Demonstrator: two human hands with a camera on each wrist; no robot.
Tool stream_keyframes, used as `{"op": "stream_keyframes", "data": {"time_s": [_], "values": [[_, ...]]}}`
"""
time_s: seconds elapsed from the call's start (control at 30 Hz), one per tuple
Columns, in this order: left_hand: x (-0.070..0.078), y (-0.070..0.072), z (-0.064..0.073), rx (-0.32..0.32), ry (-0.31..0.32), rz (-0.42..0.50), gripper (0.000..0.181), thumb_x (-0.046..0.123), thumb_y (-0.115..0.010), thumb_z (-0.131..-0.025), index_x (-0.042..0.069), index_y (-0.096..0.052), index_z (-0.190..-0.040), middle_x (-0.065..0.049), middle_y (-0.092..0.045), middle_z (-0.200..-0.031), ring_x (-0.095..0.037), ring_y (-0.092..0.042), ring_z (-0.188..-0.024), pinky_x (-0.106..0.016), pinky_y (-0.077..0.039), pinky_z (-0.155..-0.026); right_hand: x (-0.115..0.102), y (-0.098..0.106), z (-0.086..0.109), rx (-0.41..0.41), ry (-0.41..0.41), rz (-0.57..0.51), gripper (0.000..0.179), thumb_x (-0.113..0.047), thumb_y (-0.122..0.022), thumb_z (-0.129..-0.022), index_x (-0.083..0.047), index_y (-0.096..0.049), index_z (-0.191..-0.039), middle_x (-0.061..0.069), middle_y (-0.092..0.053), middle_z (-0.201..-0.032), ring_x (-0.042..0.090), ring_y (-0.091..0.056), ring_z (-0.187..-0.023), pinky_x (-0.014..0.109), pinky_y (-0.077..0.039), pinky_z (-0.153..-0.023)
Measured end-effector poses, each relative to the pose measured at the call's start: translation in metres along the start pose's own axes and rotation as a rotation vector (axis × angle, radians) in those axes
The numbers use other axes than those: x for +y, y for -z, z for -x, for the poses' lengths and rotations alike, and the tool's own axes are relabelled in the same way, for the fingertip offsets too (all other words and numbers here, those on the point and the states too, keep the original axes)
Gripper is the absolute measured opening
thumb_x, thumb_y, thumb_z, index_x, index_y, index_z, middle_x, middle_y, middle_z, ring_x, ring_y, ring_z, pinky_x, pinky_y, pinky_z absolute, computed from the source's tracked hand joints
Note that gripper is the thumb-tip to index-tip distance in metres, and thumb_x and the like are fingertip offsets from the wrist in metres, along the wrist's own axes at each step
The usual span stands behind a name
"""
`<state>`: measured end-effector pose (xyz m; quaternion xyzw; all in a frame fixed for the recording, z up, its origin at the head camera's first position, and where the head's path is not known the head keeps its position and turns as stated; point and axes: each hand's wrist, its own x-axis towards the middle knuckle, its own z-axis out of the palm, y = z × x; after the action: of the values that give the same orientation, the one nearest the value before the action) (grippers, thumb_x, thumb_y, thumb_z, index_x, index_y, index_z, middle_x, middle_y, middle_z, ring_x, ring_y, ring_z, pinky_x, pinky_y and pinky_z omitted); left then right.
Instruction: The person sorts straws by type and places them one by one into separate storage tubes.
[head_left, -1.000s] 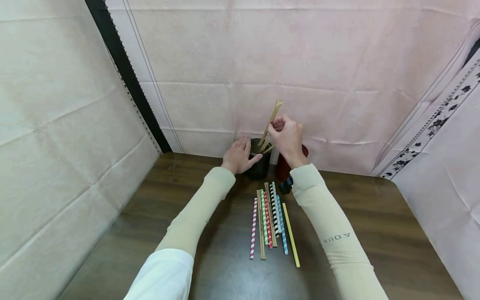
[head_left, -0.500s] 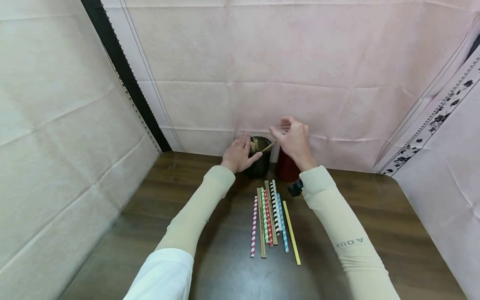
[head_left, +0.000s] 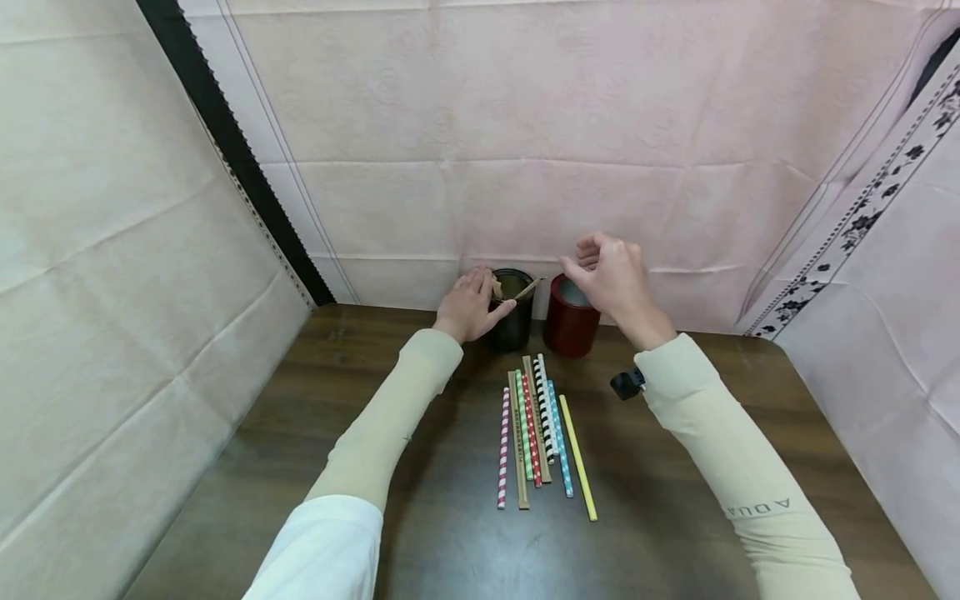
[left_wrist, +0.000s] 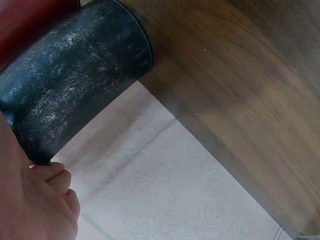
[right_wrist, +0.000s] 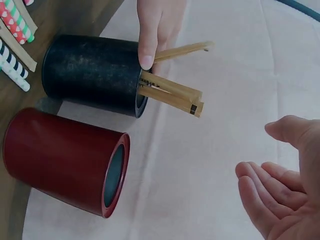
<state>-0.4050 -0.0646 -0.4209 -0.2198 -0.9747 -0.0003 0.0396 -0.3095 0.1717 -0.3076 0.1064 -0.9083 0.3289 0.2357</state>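
Observation:
A black cup (head_left: 513, 332) stands by the back wall, and my left hand (head_left: 467, 307) grips its rim from the left, thumb at the near side. Several slim brown paper-wrapped sticks (right_wrist: 172, 95) stick out of the cup in the right wrist view; one leans apart from the others. Just to the right is a red cup (head_left: 567, 332) with no sticks showing above its rim. My right hand (head_left: 613, 275) hovers above and to the right of the red cup, fingers loosely bent, holding nothing. In the left wrist view, bent fingers (left_wrist: 57, 182) lie at the black cup's rim.
A row of straws lies on the wooden table (head_left: 435, 517) before the cups: a pink striped straw (head_left: 503, 450) at the left, a yellow straw (head_left: 578, 458) at the right, and patterned straws plus brown wrapped sticks between. Pale cloth walls (head_left: 570, 100) enclose the back and sides.
My right hand has let go of a brown wrapped stick, which went down into the black cup, then moved right past the red cup. My left hand stays at the black cup.

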Motion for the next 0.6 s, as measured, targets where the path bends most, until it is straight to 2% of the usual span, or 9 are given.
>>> {"op": "stream_keyframes", "data": {"time_s": [0.2,0.4,0.6], "values": [[-0.002,-0.001,-0.001,0.001,-0.002,0.007,0.093,0.071,-0.019,-0.108,0.001,-0.013,-0.169,-0.016,-0.015,-0.178,-0.029,-0.013,-0.167,-0.039,-0.013,-0.137,0.000,0.007,0.016,-0.096,0.013,0.049,0.035,-0.021,-0.075,-0.099,0.008,-0.072,-0.119,0.024,-0.079,-0.109,0.036,-0.079,-0.099,0.050,-0.064,-0.090],[-0.001,0.000,0.000,-0.007,0.005,-0.003,0.093,0.071,-0.018,-0.108,0.001,-0.012,-0.169,-0.015,-0.014,-0.178,-0.029,-0.013,-0.167,-0.038,-0.012,-0.137,0.002,0.004,0.033,-0.177,0.045,0.062,0.033,-0.019,-0.076,-0.098,0.009,-0.073,-0.115,0.025,-0.079,-0.107,0.035,-0.080,-0.096,0.050,-0.065,-0.087],[-0.001,-0.001,-0.001,-0.004,0.009,-0.002,0.094,0.071,-0.019,-0.108,0.001,-0.012,-0.169,-0.015,-0.015,-0.178,-0.028,-0.013,-0.167,-0.038,-0.012,-0.137,0.006,-0.007,0.044,-0.335,-0.004,0.106,0.034,-0.021,-0.074,-0.099,0.007,-0.072,-0.117,0.023,-0.079,-0.110,0.034,-0.078,-0.101,0.050,-0.064,-0.089]]}}
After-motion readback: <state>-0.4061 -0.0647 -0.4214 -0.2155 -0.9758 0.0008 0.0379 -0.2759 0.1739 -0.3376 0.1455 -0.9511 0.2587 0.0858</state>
